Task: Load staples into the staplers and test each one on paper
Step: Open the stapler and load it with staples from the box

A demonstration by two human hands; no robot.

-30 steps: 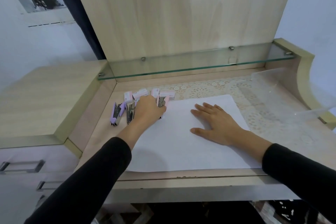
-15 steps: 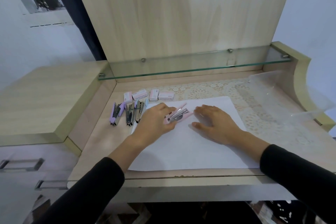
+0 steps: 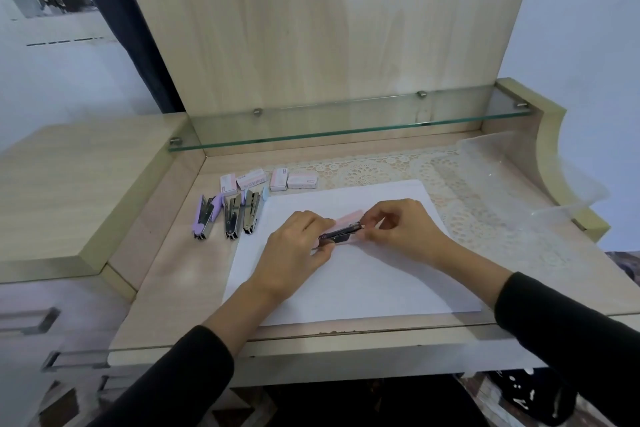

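Pink stapler (image 3: 346, 227) at frame centre, over the white paper (image 3: 363, 288), pink top lifted off the metal magazine. Left hand (image 3: 294, 253) has fingers curled round its lower-left end; right hand (image 3: 401, 229) pinches its right end. Three more staplers (image 3: 232, 218) lie just left of the sheet, with four staple boxes (image 3: 298, 180) in a row above them.

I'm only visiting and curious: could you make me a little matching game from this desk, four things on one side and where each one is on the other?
Things:
1. pink stapler
2. purple stapler
3. staple boxes
4. white paper

Places:
a. farthest left on the desk
b. lying flat, nearest the front edge
c. held by the left hand and right hand
d. in a row toward the back

Pairs: 1-c, 2-a, 3-d, 4-b
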